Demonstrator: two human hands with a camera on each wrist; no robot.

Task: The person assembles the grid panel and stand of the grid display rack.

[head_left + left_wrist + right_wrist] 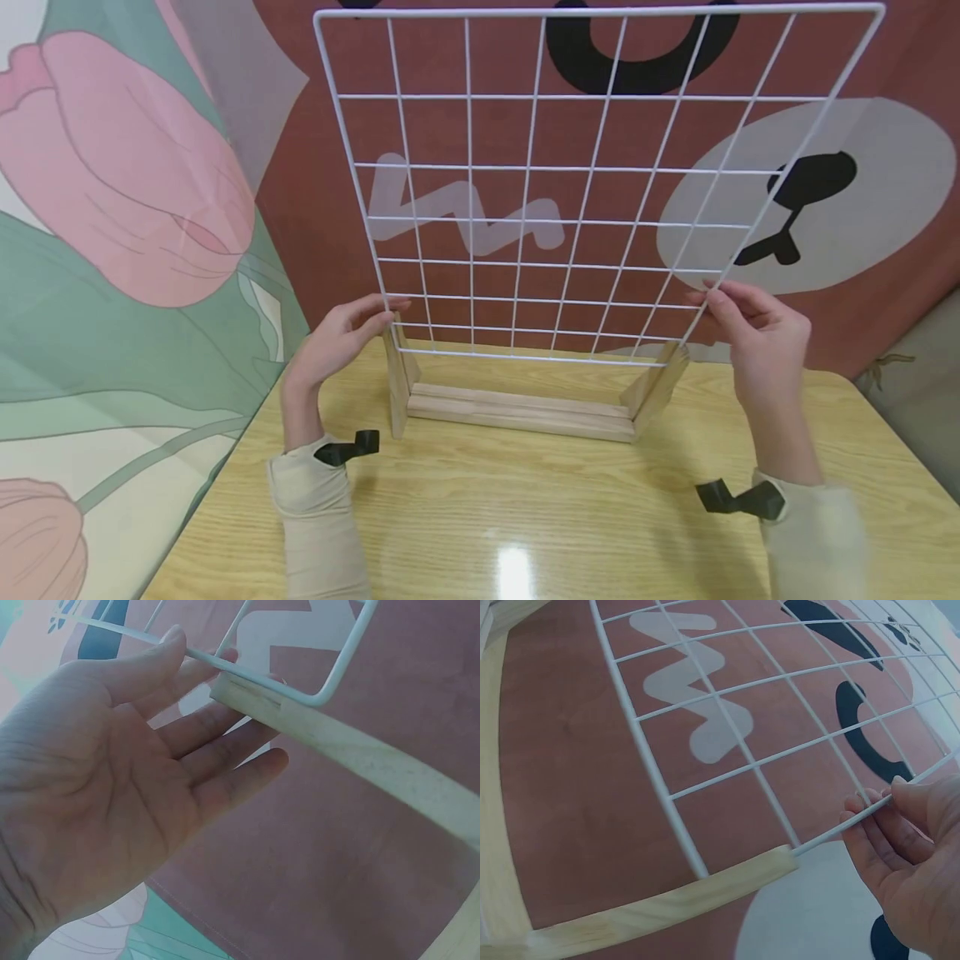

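Note:
A white wire grid panel (600,12) stands upright above the wooden stand (517,412), its lower corners at the stand's two side uprights. My left hand (326,346) holds the panel's left edge low down, thumb on one side and index finger behind. In the left wrist view, the other fingers of that hand (142,750) extend behind the top of the wooden upright (360,757). On the right edge, my right hand (768,350) pinches the wire a little above the other upright. The right wrist view has the panel's lower corner overlapping that upright (667,904).
The stand rests on a wood-grain table (465,508). Behind it hangs a reddish-brown cloth (330,217) with a cartoon face. A floral curtain (135,350) borders the table's left side. Black straps (348,448) sit at both sleeve cuffs.

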